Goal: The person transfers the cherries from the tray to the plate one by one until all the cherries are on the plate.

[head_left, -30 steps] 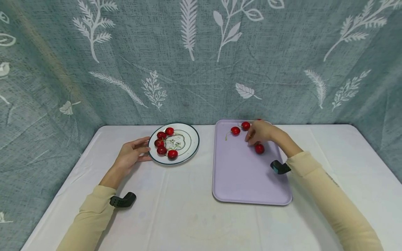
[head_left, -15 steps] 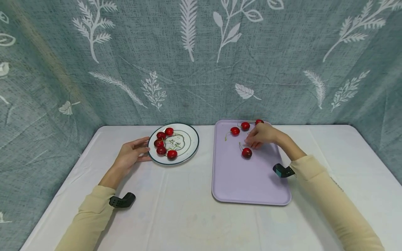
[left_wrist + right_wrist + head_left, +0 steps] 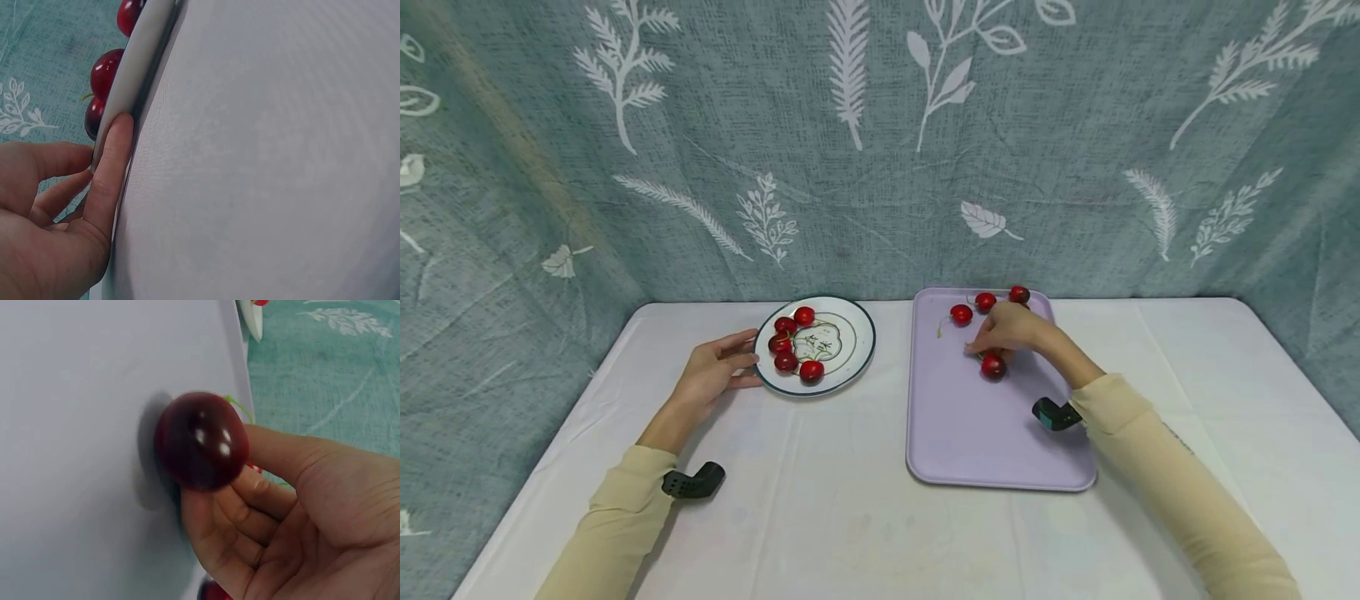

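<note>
My left hand (image 3: pixel 715 371) grips the left rim of a white plate (image 3: pixel 857 358) with a dark edge; in the left wrist view its thumb lies at the rim and a finger (image 3: pixel 111 169) runs along the outside wall. Several red cherries (image 3: pixel 812 372) lie on the plate's left side. My right hand (image 3: pixel 1006 327) is low over the lilac tray (image 3: pixel 970 442), thumb and fingers bent at a dark red cherry (image 3: pixel 201 440) by its green stem. In the right wrist view that cherry hides the fingertips. Behind the hand lie 3 more cherries (image 3: pixel 961 314).
A white cloth (image 3: pixel 850 517) covers the table. A blue-green curtain (image 3: pixel 880 208) with white leaf prints hangs right behind its back edge. Plate and tray stand side by side with a gap between them. Black devices (image 3: pixel 694 481) sit on both wrists.
The cherry near my right hand has shifted left on the tray. My right hand moved off it to the back, then came left and forward to it. My left hand and the plate have stayed put.
</note>
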The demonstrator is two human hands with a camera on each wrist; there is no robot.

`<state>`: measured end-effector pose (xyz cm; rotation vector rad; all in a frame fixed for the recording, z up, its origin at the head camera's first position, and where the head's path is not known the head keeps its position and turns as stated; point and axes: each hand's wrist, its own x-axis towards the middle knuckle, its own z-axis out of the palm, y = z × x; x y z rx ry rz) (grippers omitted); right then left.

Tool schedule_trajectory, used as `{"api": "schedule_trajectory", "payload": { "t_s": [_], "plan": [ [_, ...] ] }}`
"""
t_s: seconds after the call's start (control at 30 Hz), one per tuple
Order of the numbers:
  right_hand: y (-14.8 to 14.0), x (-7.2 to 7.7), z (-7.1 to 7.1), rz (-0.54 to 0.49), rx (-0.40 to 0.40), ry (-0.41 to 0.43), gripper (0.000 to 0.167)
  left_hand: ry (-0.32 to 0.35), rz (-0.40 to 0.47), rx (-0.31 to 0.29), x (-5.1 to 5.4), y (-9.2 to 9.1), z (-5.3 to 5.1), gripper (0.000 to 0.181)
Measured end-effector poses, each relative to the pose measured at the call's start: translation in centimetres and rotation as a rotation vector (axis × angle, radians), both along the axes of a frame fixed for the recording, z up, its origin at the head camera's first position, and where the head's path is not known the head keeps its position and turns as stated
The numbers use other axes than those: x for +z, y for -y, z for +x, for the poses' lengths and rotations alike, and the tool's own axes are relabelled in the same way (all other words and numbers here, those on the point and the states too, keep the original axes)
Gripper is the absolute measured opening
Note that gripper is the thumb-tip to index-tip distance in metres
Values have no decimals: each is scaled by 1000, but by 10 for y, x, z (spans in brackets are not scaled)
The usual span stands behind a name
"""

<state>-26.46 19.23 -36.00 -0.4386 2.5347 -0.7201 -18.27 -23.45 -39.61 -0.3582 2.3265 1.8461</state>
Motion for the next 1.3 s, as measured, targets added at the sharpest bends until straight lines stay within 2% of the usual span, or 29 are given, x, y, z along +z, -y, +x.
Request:
{"api": "schedule_trajectory", "payload": {
  "t_s": [0.17, 0.37, 0.5, 0.67, 0.83, 1.07, 1.3],
  "plan": [
    [3, -1, -1, -22, -35, 10, 23, -8, -2, -3, 0, 0, -1, 55],
    [6, 1, -1, -120, -49, 32, 16, -3, -5, -2, -1, 0, -2, 56],
    [9, 2, -1, -228, -59, 68, 19, 3, -10, -1, 0, 0, -2, 56],
    [19, 5, 1, -390, -110, 158, 24, -2, -8, -1, 0, 0, -1, 56],
    [34, 5, 4, -525, -159, 205, 28, -12, -5, -8, -1, 0, 1, 55],
    [60, 5, 6, -671, -278, 239, 30, -20, -8, -11, 0, 0, 1, 55],
    [87, -4, 10, -792, -267, 244, 31, -15, -5, -7, 0, 1, 2, 55]
  ]
}}
